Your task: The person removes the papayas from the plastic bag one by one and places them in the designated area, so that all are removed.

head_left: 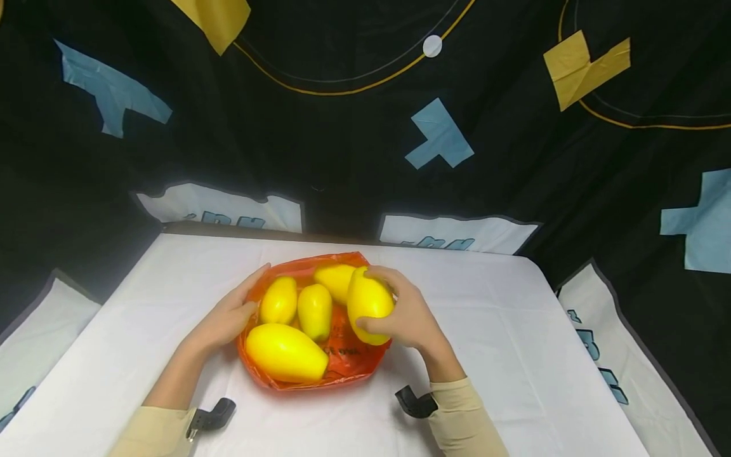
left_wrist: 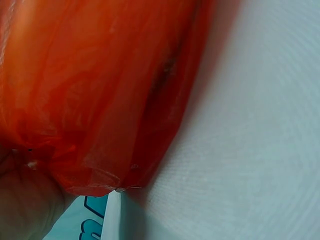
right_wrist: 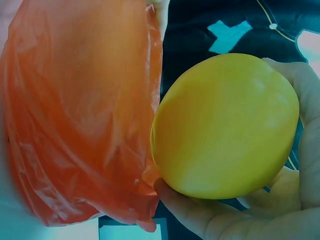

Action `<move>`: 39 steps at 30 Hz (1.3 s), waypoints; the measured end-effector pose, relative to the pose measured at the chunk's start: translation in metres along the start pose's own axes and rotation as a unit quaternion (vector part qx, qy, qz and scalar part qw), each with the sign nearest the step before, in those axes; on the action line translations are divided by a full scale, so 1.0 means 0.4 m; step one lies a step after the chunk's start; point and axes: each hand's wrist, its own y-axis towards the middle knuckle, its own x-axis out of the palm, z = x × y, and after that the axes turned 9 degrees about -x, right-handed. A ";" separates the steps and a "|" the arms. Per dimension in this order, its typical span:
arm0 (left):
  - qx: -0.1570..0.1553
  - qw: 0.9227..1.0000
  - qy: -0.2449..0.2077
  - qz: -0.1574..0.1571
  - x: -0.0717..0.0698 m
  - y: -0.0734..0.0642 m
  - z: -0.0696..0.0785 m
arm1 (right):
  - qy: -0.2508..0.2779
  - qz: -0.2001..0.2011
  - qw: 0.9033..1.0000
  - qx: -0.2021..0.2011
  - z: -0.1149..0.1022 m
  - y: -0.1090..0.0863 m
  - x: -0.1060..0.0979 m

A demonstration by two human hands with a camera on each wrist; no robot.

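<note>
A red plastic bag sits on the white tabletop, about midway between its left and right edges and toward the far edge. The left hand grips the bag's left rim, thumb and fingers drawn in on the plastic. The right hand has its fingers and thumb curled widely round a plump yellow fruit at the bag's right rim. Four other yellow fruits lie inside, one of them nearest the tabletop's far edge. Beyond that edge hangs a black backdrop with blue patches.
</note>
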 end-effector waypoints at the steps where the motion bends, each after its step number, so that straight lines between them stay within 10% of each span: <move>1: 0.000 1.000 0.000 0.000 0.000 0.000 0.000 | 0.001 0.003 1.000 0.003 0.001 0.000 -0.002; 39: -0.007 1.000 0.004 0.001 0.001 -0.006 0.009 | 0.023 0.108 0.991 0.074 0.110 -0.017 -0.130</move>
